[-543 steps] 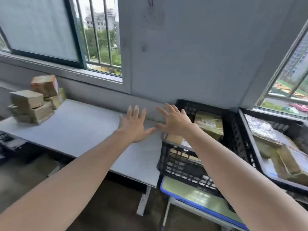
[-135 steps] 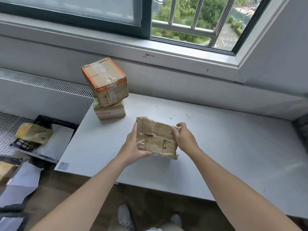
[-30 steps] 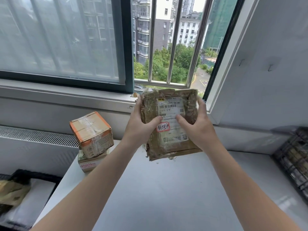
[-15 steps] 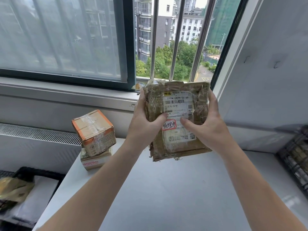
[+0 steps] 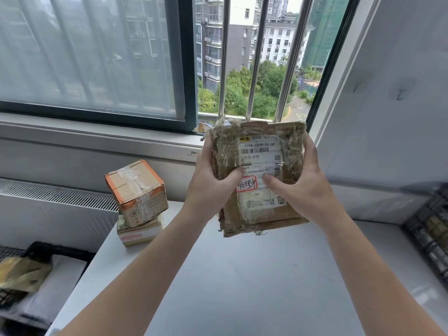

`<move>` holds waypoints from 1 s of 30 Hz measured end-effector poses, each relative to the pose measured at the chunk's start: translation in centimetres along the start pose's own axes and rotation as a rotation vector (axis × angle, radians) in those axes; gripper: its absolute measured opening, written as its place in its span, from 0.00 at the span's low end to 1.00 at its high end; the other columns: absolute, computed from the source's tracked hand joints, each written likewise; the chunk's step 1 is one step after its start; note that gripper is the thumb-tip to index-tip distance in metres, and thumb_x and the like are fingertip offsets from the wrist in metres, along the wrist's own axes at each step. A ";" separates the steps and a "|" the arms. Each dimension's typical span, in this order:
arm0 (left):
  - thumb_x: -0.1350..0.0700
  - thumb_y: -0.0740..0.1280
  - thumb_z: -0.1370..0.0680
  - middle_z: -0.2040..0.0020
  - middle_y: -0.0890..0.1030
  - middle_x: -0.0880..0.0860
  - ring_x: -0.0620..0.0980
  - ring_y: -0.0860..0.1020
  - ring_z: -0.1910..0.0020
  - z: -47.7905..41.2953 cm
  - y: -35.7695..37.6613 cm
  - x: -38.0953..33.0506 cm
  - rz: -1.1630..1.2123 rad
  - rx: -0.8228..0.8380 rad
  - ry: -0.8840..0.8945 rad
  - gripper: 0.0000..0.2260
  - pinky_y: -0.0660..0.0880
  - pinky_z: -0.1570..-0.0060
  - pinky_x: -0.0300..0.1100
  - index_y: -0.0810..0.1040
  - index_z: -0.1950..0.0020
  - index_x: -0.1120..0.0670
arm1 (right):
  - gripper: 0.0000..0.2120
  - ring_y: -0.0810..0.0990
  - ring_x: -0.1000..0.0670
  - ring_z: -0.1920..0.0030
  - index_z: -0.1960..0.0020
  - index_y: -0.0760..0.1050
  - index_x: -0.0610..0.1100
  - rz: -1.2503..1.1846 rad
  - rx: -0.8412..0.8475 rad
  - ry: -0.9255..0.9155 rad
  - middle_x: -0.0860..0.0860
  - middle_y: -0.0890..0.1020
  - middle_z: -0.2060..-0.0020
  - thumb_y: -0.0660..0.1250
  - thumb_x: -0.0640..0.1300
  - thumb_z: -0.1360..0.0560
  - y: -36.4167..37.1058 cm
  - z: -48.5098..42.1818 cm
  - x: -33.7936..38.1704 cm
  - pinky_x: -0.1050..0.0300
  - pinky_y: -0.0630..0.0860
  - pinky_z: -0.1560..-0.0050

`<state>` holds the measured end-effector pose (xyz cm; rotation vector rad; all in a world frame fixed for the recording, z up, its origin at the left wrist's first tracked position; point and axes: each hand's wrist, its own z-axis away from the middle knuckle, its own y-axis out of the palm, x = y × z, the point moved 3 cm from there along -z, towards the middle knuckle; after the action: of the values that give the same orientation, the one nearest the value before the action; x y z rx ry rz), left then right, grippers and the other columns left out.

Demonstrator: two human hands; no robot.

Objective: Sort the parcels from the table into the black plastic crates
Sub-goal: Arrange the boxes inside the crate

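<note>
Spanning the top of the view, a window (image 5: 97, 57) with a dark frame and upright metal bars looks out on buildings and trees. Below its sill a white table (image 5: 242, 287) runs from the lower left to the right edge. A ribbed grille (image 5: 55, 194) lies along the wall to the left of the table. At the far right edge part of a black plastic crate (image 5: 429, 229) shows, blurred, with brownish shapes inside that cannot be made out.

A flat brown parcel (image 5: 260, 163), wrapped in shiny clear tape, is held up in the air above the table, in front of the window sill, its labelled face turned towards the camera. The left hand (image 5: 211, 185) grips its left edge, thumb curled onto the front. The right hand (image 5: 300, 187) grips the right edge the same way, and the two thumbs nearly meet on the front.

At the table's back left corner an orange-edged box (image 5: 135, 190) sits tilted on top of a smaller box (image 5: 139, 232) with red print. On the held parcel, a white shipping label (image 5: 260, 146) carries a barcode, and just beneath the thumbs is a red-bordered sticker (image 5: 246, 186) with handwriting
</note>
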<state>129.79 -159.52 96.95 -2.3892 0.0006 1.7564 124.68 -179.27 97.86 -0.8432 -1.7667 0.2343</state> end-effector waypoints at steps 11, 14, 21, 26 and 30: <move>0.54 0.74 0.26 0.41 0.80 0.44 0.36 0.80 0.47 0.6 4.9 -0.3 0.000 0.072 -0.008 0.30 0.79 0.55 0.32 0.66 0.28 0.40 | 0.49 0.71 0.65 0.48 0.24 0.43 0.65 0.050 -0.005 0.026 0.69 0.71 0.45 0.74 0.58 0.31 -4.1 1.0 -2.4 0.76 0.65 0.53; 0.56 0.74 0.25 0.46 0.82 0.39 0.34 0.81 0.52 0.3 6.6 -0.2 0.027 0.138 -0.022 0.29 0.81 0.54 0.37 0.66 0.28 0.42 | 0.49 0.74 0.56 0.44 0.24 0.41 0.65 0.096 -0.012 0.067 0.60 0.73 0.38 0.74 0.59 0.30 -5.4 1.3 -2.8 0.62 0.69 0.48; 0.54 0.74 0.25 0.49 0.82 0.39 0.32 0.81 0.56 -0.5 11.8 -0.2 0.066 0.335 0.025 0.30 0.75 0.59 0.28 0.64 0.27 0.43 | 0.51 0.73 0.50 0.33 0.21 0.41 0.60 0.192 -0.124 0.248 0.55 0.71 0.30 0.74 0.60 0.31 -9.6 3.5 -3.8 0.50 0.71 0.33; 0.56 0.73 0.24 0.47 0.80 0.41 0.29 0.79 0.57 0.3 17.1 -1.0 0.146 0.495 0.036 0.30 0.74 0.64 0.25 0.64 0.26 0.47 | 0.52 0.66 0.50 0.28 0.21 0.40 0.58 0.266 -0.208 0.379 0.52 0.66 0.25 0.74 0.60 0.30 -14.0 5.7 -5.1 0.59 0.61 0.40; 0.57 0.74 0.25 0.47 0.79 0.41 0.29 0.80 0.56 1.9 21.9 -2.3 0.183 0.568 0.061 0.30 0.75 0.64 0.25 0.65 0.27 0.49 | 0.53 0.65 0.48 0.26 0.21 0.39 0.57 0.326 -0.247 0.429 0.50 0.64 0.24 0.73 0.63 0.30 -18.3 8.0 -6.6 0.57 0.62 0.38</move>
<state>125.03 -181.07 95.45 -2.0625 0.6529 1.4868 110.65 -194.81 99.79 -1.2593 -1.2671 0.0391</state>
